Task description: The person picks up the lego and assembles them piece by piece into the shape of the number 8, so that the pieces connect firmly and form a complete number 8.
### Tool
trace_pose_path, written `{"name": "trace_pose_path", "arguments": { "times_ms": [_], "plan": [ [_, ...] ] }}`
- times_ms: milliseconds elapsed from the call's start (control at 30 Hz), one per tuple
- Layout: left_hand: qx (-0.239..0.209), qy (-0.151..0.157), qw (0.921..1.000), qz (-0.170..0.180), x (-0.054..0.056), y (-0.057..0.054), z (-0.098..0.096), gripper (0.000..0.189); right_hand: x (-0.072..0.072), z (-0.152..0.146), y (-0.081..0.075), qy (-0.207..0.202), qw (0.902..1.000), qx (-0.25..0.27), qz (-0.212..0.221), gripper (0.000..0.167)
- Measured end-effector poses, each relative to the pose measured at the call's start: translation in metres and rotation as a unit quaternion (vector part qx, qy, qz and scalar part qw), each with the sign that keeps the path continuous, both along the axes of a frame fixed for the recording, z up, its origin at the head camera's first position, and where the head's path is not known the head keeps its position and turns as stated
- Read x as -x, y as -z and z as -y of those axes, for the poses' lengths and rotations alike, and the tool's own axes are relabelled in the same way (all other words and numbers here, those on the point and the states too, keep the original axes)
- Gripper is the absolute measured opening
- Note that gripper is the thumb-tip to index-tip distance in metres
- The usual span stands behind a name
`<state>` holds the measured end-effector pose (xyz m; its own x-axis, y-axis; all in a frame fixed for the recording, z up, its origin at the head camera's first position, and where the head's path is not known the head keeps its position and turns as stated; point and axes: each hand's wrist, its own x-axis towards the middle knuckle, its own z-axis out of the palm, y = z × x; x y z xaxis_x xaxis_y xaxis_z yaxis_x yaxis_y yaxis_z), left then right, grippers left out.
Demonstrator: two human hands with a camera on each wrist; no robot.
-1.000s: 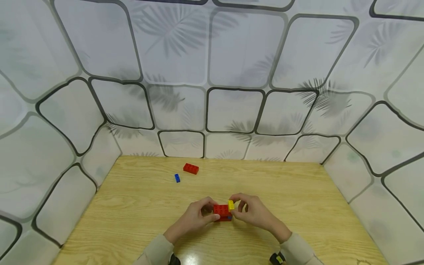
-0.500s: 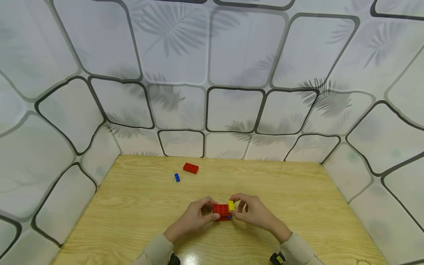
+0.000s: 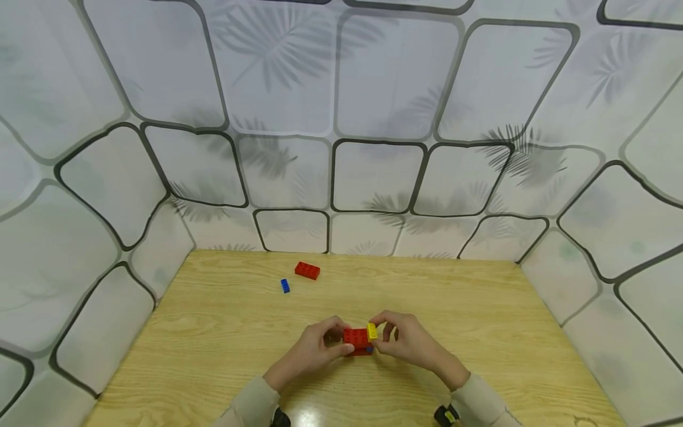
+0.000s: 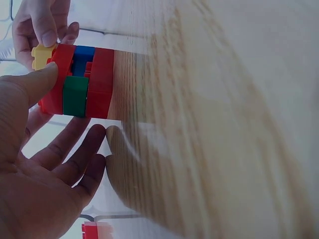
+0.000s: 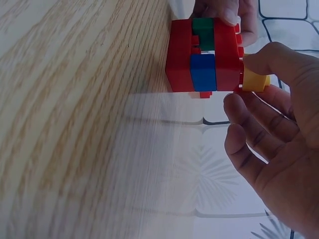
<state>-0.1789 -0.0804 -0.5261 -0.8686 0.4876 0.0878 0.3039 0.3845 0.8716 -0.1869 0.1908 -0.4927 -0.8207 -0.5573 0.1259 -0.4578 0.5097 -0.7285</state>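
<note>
A small block stack stands on the table. Its red bottom brick (image 4: 101, 82) carries a green brick (image 4: 76, 95) and a blue brick (image 5: 203, 72) with a gap between them, and a red top brick (image 3: 356, 337) lies across both. My left hand (image 3: 313, 349) grips the top red brick at the stack's left end, thumb on the near side. At the right end, my right hand (image 3: 405, 339) pinches a yellow brick (image 3: 372, 332) between thumb and forefinger, over the studs of the top red brick. Whether it is fully pressed down, I cannot tell.
Farther back on the wooden table (image 3: 453, 302) lie a loose red brick (image 3: 307, 271) and a small blue brick (image 3: 285, 286). A patterned curtain (image 3: 381, 178) borders the table at the back and both sides.
</note>
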Motion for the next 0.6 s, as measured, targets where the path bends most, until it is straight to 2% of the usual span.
{"name": "trace_pose_path", "arguments": {
  "times_ms": [600],
  "plan": [
    [0.001,-0.001,1.0,0.003,0.0,-0.0007,-0.0005,0.024,-0.002,0.0018,0.0004,0.006,1.0,0.004,-0.005,0.034]
  ]
}}
